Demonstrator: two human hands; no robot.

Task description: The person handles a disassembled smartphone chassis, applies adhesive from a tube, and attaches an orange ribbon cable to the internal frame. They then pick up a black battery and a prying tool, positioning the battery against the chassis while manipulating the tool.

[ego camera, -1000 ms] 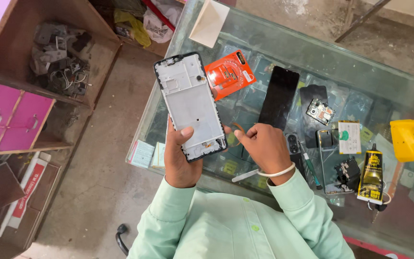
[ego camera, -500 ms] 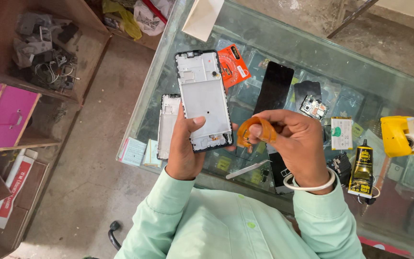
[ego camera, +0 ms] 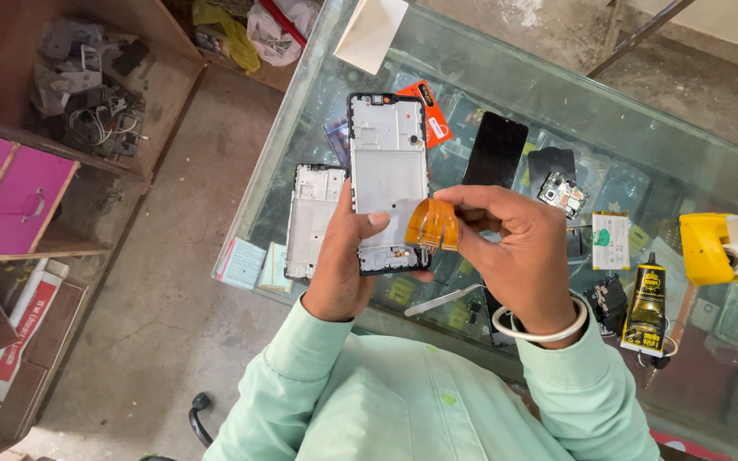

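Pale mint-green shirt here, long sleeves running down to both wrists, cuffs sitting plain and snug. A small green button shows on the front placket. Bare left hand (ego camera: 339,265), no jewellery showing; right hand (ego camera: 518,248) bare too, with a white bangle (ego camera: 540,329) looped round its wrist.
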